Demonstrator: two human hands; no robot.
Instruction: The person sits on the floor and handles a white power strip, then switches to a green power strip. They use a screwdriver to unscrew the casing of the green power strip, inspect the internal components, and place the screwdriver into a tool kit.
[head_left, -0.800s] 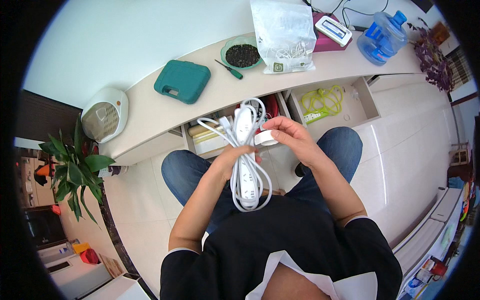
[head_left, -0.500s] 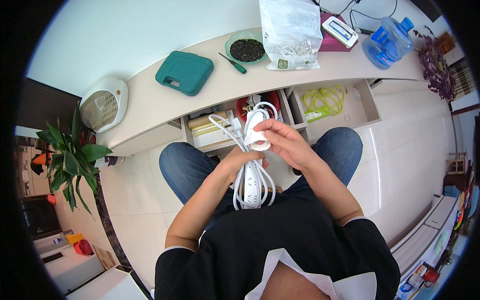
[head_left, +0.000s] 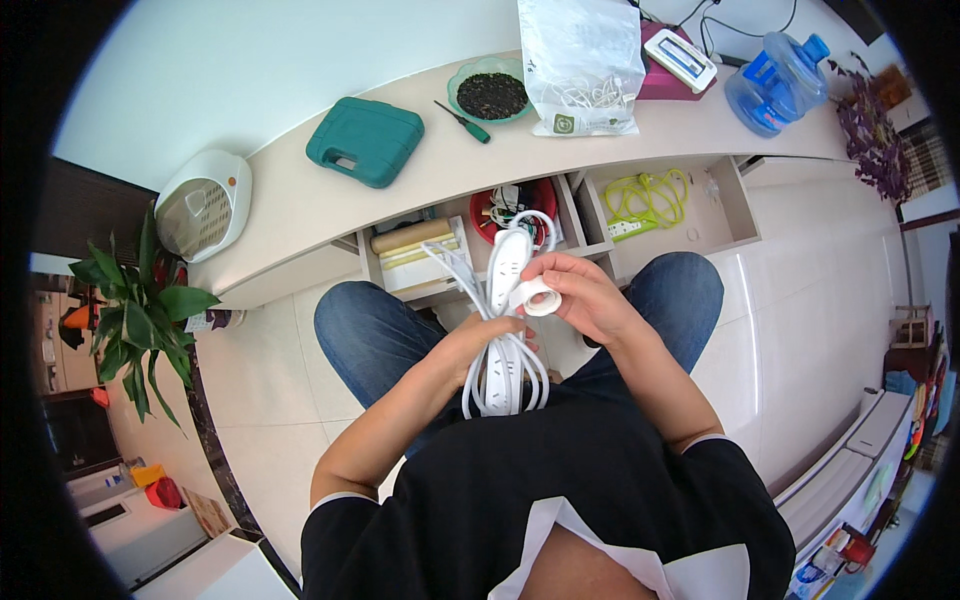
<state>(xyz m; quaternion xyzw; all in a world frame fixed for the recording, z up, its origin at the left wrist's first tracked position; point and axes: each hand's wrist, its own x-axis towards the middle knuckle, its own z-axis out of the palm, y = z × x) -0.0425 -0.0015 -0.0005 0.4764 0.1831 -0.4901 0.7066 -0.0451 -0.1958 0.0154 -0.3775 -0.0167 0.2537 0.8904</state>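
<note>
A: Where is the white power strip (head_left: 503,300)?

B: Over the person's lap, below the surface (head_left: 300,215). The left hand (head_left: 480,335) is closed round its rigid, smooth plastic body and looped, springy cord (head_left: 470,385). The right hand (head_left: 585,295) pinches a light roll of white tape (head_left: 541,296) beside it.

A: Best hold?

B: Probably mid-body, with the loops trapped.

White power strip (head_left: 505,330) — long, slim, held lengthwise above the lap, far end pointing toward the shelf openings. Wrapped with its own white cable (head_left: 478,300), coiled in long loops along the body and bulging out past both ends. Small roll of white tape (head_left: 541,297) — ring-shaped, pressed against the strip's upper right side.
</note>
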